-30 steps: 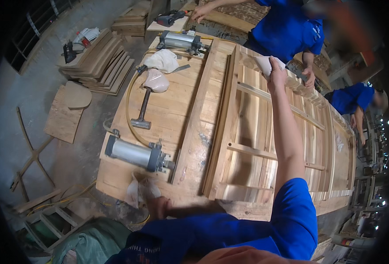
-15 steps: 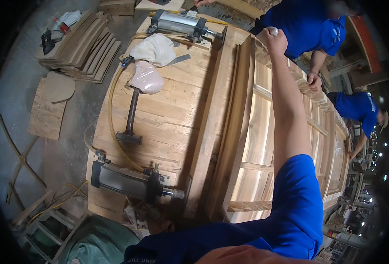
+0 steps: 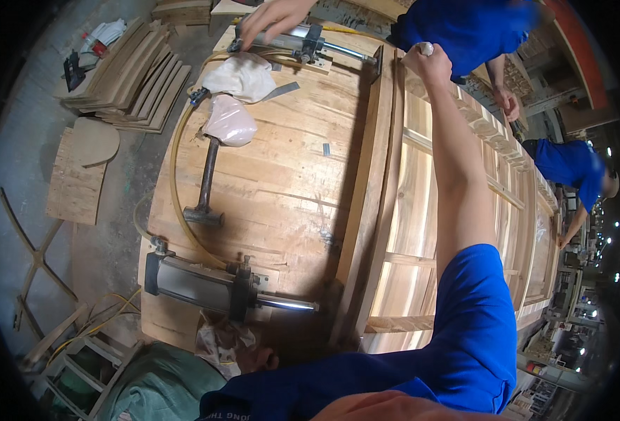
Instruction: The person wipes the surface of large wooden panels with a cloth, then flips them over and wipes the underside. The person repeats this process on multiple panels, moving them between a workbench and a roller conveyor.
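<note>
My right hand (image 3: 430, 64) is a fist at the far corner of a slatted wooden frame (image 3: 411, 264), with a pale rounded end showing at its top; what it holds is unclear. My left hand (image 3: 257, 360) is at the bench's near edge beside a clear plastic bag (image 3: 225, 341), dim and mostly hidden. Left of the frame, a long wooden beam (image 3: 364, 210) lies against it. The near air cylinder (image 3: 197, 284) and the far air cylinder (image 3: 289, 41) have their shiny rods out toward the beam. Another person's hand (image 3: 275, 21) reaches over the far cylinder.
A hammer (image 3: 204, 189) lies on the wooden bench (image 3: 275, 189), below a pink bundle (image 3: 231, 123) and a white cloth bundle (image 3: 242, 76). A yellowish hose (image 3: 176, 182) curves along its left side. Curved boards (image 3: 131, 77) are stacked on the floor. Two people in blue stand beyond the frame.
Both cylinder rods have come further out, and the beam has moved right, closing up to the frame. Another person's hand has come over the far cylinder. My right hand keeps its place.
</note>
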`<action>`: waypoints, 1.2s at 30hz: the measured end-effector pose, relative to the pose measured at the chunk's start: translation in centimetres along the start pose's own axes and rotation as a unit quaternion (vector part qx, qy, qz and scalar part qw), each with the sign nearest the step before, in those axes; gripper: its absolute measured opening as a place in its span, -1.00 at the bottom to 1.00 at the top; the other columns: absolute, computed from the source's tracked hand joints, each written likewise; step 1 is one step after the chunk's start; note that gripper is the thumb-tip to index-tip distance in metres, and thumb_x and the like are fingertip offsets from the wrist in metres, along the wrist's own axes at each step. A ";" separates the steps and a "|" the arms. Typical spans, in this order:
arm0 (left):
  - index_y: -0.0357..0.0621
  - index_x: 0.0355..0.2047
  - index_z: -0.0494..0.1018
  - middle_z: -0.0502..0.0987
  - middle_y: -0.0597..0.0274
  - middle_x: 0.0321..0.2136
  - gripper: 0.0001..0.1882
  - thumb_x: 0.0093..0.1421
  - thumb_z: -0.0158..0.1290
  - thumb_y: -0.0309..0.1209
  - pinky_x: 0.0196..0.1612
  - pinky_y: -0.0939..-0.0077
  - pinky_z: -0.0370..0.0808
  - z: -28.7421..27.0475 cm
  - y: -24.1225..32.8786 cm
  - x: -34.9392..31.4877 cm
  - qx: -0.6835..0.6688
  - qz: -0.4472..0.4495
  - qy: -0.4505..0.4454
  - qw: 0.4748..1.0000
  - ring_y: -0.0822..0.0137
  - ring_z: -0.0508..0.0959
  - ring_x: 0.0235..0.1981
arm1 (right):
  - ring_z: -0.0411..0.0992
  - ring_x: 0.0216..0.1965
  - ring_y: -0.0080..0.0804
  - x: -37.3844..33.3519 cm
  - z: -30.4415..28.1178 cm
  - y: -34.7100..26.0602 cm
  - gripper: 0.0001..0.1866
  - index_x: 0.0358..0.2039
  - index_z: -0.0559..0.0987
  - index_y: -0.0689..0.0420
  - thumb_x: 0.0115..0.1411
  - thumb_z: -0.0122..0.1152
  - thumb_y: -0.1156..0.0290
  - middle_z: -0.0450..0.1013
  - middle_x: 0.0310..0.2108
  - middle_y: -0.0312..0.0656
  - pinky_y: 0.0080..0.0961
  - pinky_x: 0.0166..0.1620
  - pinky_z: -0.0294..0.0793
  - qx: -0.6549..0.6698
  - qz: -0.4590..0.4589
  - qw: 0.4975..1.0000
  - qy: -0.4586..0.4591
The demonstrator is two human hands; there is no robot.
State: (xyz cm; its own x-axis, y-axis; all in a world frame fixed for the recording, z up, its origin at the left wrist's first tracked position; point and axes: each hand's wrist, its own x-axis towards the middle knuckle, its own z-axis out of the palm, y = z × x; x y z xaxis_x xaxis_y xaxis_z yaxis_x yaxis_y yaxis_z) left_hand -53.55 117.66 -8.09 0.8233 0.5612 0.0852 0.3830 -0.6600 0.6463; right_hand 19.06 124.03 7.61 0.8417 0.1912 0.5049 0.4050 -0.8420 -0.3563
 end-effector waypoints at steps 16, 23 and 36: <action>-0.08 -0.54 0.41 0.40 0.12 -0.63 -0.89 0.06 0.12 -0.40 -0.45 0.21 0.41 4.6 -5.2 -2.7 -0.030 0.070 0.045 0.996 0.10 0.46 -0.58 | 0.48 -0.21 0.10 -6.7 -5.7 1.1 -0.67 -0.35 0.54 0.17 0.04 0.24 0.16 0.52 -0.32 0.09 -0.11 -0.14 0.45 0.024 -0.064 0.998 -0.016; -0.04 -0.61 0.35 0.38 0.21 -0.66 -0.87 0.02 0.07 -0.40 -0.54 0.22 0.34 2.2 -3.8 -0.2 0.010 0.055 -0.087 0.995 0.11 0.41 -0.63 | 0.48 -0.20 0.11 -11.7 -8.9 1.2 -0.66 -0.30 0.57 0.14 0.01 0.27 0.16 0.52 -0.30 0.11 -0.11 -0.14 0.45 0.059 -0.063 0.995 -0.046; -0.11 -0.52 0.37 0.43 0.15 -0.65 -0.85 -0.01 0.16 -0.50 -0.51 0.25 0.36 0.5 -1.2 1.5 -0.053 0.145 0.106 0.982 0.06 0.45 -0.61 | 0.50 -0.35 0.04 -22.4 -16.9 1.6 -0.63 -0.41 0.55 0.23 0.00 0.33 0.15 0.52 -0.44 0.08 -0.20 -0.27 0.46 0.116 -0.076 0.986 -0.095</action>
State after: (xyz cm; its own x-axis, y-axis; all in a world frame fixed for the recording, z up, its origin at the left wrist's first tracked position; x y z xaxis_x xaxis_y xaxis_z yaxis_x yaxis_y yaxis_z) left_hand -52.59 119.03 -9.13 0.7816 0.4552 0.4265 0.0897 -0.7586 0.6454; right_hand -5.18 109.89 9.09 0.8073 0.4161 0.4184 0.5843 -0.6627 -0.4685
